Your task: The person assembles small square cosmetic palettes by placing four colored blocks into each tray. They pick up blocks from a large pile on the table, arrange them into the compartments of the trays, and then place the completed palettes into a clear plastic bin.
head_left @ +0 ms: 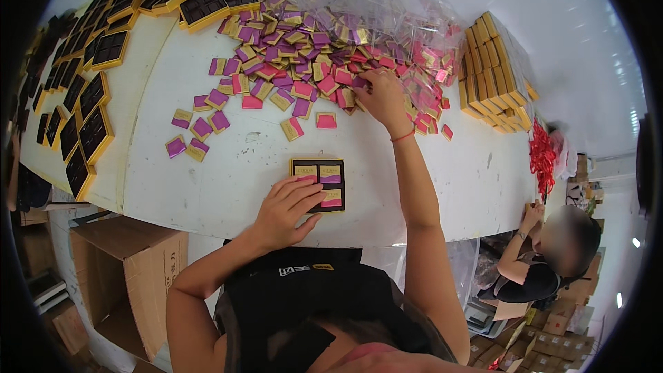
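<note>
A small gold-edged box (334,161) with dark compartments lies on the white table in front of me. Pink-and-gold and purple-and-gold wrapped chocolate squares (331,174) sit in its visible compartments. Across the box's left side rests my left hand (289,211), fingers stretched out; it covers the lower left compartment. My right hand (383,100), a red string at its wrist, is at the right front part of a big heap of wrapped chocolate squares (297,62). Its thumb and forefinger close on a purple square (358,82) there.
Many dark-insert boxes with gold edges (110,48) stand along the table's left and back. Clear plastic bags (373,7) cover the heap's rear. Gold boxes (490,72) are stacked at right, near red ribbons (542,159). An opened carton (131,269) stands lower left; another person (532,262) works at right.
</note>
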A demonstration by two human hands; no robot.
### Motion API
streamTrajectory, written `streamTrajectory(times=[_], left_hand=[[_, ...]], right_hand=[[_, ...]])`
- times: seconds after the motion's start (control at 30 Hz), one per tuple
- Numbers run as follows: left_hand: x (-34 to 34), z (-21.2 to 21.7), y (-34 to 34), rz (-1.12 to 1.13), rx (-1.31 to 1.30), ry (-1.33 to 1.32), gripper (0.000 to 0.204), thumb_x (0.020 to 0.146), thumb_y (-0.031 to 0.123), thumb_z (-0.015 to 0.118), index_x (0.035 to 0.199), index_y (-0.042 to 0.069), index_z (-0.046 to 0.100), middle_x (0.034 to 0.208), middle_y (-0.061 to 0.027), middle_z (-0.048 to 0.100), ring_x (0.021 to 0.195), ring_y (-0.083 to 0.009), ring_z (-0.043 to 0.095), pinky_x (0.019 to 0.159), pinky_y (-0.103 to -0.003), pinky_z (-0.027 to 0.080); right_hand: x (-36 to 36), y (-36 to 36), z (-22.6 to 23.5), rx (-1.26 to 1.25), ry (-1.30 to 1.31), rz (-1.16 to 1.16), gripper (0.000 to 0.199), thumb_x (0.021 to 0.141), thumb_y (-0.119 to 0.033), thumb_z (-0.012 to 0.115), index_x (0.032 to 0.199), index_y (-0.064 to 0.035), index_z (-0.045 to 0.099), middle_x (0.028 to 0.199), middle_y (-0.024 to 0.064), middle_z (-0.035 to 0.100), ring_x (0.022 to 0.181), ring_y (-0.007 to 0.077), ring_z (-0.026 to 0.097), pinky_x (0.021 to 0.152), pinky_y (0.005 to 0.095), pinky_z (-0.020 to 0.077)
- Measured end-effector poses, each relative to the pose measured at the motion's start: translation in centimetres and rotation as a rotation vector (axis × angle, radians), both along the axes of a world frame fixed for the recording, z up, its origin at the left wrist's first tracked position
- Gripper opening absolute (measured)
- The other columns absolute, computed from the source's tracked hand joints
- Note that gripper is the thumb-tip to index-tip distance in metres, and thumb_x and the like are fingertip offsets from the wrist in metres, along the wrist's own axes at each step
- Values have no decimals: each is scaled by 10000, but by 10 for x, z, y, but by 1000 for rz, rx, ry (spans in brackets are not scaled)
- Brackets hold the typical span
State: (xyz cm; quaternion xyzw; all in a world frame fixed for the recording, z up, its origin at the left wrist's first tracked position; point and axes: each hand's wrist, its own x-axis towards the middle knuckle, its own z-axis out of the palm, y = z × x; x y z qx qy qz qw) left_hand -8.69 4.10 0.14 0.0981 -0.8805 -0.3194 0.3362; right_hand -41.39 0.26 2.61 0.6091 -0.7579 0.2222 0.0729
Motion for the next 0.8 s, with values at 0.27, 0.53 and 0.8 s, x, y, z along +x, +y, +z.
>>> streamTrajectory(times=[0.27, 0.53, 0.8], left_hand=[[3, 1, 0, 109, 51, 116, 311, 740, 65, 774, 1041, 65, 696, 1163, -88, 683, 1060, -282, 637, 958, -421, 481], [3, 1, 0, 180, 40, 144, 226, 781, 34, 736, 1001, 68, 705, 1171, -55, 688, 1012, -283, 630, 915, -390, 481], [13, 37, 10, 220, 393, 248, 208, 775, 11, 728, 973, 70, 707, 1023, -81, 698, 893, -281, 646, 820, -366, 503]], right_hand=[[-11, -8, -9, 208, -153, 12, 358, 720, -211, 809, 986, -24, 659, 989, 170, 651, 955, 348, 612, 816, 436, 509], [-3, 13, -27, 7, -135, -89, 384, 745, -197, 843, 1009, -26, 623, 897, 115, 681, 843, 267, 654, 741, 376, 527], [66, 55, 16, -431, -378, 97, 214, 767, -9, 761, 964, -49, 685, 883, 68, 669, 823, 245, 611, 774, 378, 513]])
